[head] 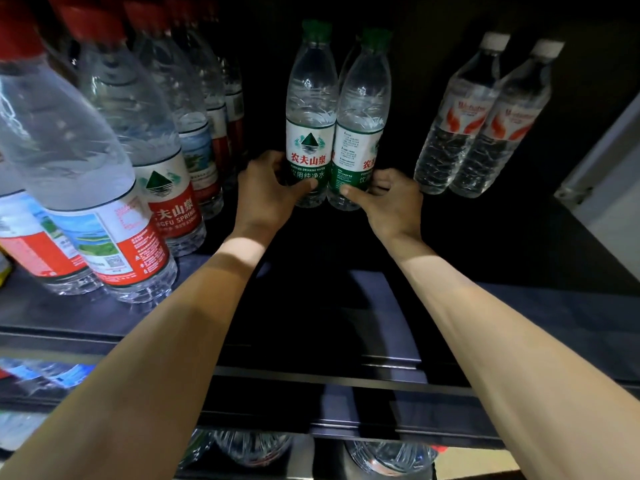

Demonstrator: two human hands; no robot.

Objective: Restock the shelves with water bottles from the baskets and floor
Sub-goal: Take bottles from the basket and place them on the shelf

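Two clear water bottles with green caps and green-and-white labels stand upright side by side deep on the dark shelf (485, 299). My left hand (266, 192) grips the left green bottle (310, 109) low on its label, thumb across the front. My right hand (388, 199) grips the right green bottle (363, 112) near its base in the same way. The two bottles touch each other. Both forearms reach in over the shelf's front edge.
Several red-capped, red-labelled bottles (104, 174) fill the shelf's left side in rows. Two white-capped bottles (481, 119) stand at the right rear. More bottles (388, 455) show on the shelf below. A pale wall panel (609, 174) bounds the right.
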